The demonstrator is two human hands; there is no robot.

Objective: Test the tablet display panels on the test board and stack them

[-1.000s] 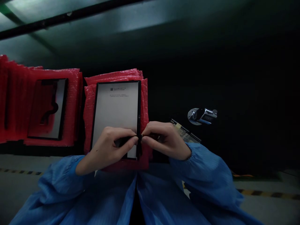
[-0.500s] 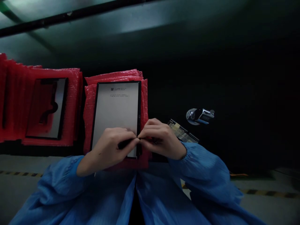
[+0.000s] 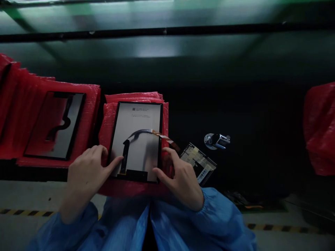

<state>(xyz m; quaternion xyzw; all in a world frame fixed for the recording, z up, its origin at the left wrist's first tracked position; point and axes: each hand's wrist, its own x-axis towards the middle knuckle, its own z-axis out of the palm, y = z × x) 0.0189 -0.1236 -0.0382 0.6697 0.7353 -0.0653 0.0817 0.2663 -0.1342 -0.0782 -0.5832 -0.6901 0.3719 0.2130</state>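
Observation:
A LCD panel (image 3: 146,150) lies back side up on a stack of red bubble-wrap bags (image 3: 108,116). Its metallic back carries a small printed code near the far edge. From the panel's near end a flex cable (image 3: 142,131) arches up and over the right edge. My left hand (image 3: 87,174) grips the left edge, its thumb lying over the panel beside the cable's black base. On the opposite edge my right hand (image 3: 183,176) has its thumb on top, with the fingers curled along the side and partly hidden.
Right of my right hand lies a taped electronic module (image 3: 200,162). A shiny metal device on a round base (image 3: 217,141) sits beyond it. More bagged panels (image 3: 59,122) are stacked at left, and red bubble wrap (image 3: 320,129) is at far right.
My hands have separated from a pinch at the panel's right edge to its two sides. The flex cable now shows, arching over the panel. The camera view has shifted.

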